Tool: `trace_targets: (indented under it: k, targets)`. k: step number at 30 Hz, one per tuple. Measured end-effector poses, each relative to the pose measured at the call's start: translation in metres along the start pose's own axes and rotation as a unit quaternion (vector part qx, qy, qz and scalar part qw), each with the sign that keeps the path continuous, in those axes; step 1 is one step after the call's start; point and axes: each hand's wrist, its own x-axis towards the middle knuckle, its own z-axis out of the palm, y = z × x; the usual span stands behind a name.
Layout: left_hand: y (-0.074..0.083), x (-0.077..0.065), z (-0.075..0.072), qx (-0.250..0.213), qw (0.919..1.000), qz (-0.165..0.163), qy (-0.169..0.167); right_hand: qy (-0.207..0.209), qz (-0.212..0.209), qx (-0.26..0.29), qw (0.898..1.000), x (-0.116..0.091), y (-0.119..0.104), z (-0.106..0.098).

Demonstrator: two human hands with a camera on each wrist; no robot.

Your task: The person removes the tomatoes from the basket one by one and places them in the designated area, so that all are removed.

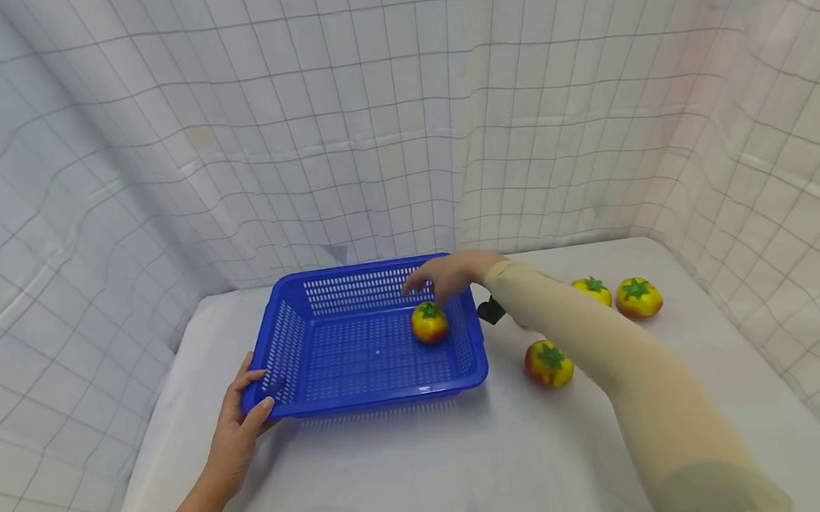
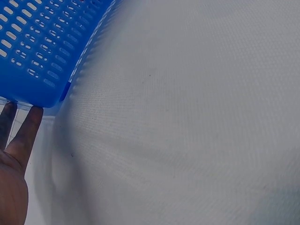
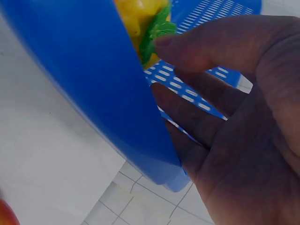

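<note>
A blue plastic basket (image 1: pixel 386 399) with slotted walls sits on the white-covered table. My left hand (image 1: pixel 236 438) grips its near left corner, thumb on the near rim and fingers along the left side. In the left wrist view, two fingertips meet the basket's lower edge. Inside, toward the right, lies a yellow-and-red fruit (image 1: pixel 429 325) with a green leafy cap, like a persimmon. Over the right rim reaches my right hand (image 1: pixel 450 274), its fingers loosely spread just above that fruit. The right wrist view has the thumb close by the green cap (image 3: pixel 154 35), with the fingers apart.
Right of the basket, a similar fruit (image 1: pixel 548 364) lies on the table. Farther back are another fruit (image 1: pixel 594 291), partly behind the right sleeve, and one more fruit (image 1: pixel 639 298) beside it. White grid-patterned curtains (image 1: pixel 384 128) hang around the table's back and sides.
</note>
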Motion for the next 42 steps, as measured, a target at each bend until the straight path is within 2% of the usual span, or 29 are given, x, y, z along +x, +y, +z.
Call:
trace_targets:
  k: [4,9,14,22,32,42]
  targets:
    - [0.001,0.000,0.000,-0.001,1.0000,-0.003,-0.003,-0.023,0.034,-0.062,0.997,0.009,-0.003,0.002]
    - [0.002,0.000,0.000,-0.002,1.0000,-0.004,-0.003,-0.036,0.082,-0.124,0.988,0.014,-0.009,0.005]
    - [0.002,0.000,0.000,-0.001,1.0000,-0.009,-0.001,-0.041,0.102,-0.149,0.983,0.019,-0.012,0.010]
    - [0.001,0.000,-0.002,-0.007,1.0000,-0.006,-0.002,-0.049,0.081,-0.116,0.989,0.025,-0.014,0.016]
    - [0.000,0.001,-0.002,-0.011,0.9999,-0.004,-0.002,-0.073,0.017,-0.068,0.995,0.025,-0.016,0.017]
    - [0.001,0.001,-0.002,-0.019,0.9998,-0.010,-0.001,-0.068,0.011,-0.059,0.996,0.025,-0.020,0.022]
